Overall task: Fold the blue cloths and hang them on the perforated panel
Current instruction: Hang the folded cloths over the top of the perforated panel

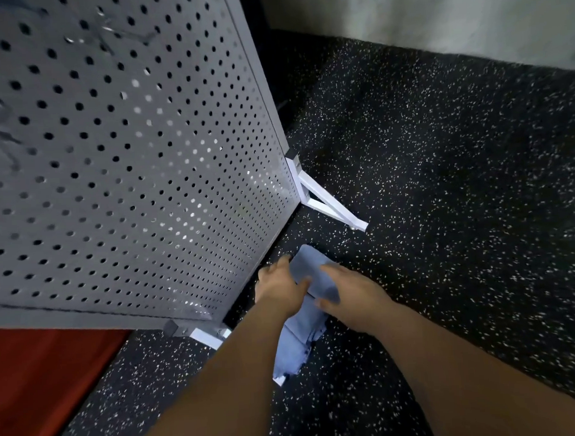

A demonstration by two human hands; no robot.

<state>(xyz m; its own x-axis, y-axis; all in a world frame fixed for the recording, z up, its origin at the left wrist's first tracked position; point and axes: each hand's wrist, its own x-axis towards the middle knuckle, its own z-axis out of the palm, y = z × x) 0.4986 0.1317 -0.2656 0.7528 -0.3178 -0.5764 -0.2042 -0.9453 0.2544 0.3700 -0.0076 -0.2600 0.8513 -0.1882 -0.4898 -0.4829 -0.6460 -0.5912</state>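
Folding half done: left hand (275,285) and right hand (350,290) grip part-folded blue cloth (300,341) over floor (442,212), right of perforated panel (130,141); nothing hung yet.

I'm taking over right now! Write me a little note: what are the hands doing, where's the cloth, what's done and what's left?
Left hand: grips the cloth at its left edge.
Right hand: holds its right side.
Cloth: between both hands, low over the floor, beside the panel's near corner. Its top part is folded over and its lower end hangs loose.
Done: first fold begun.
Left: finish the fold and hang it on the panel. No cloth hangs on the part of the panel in view, and no other cloths are in view.
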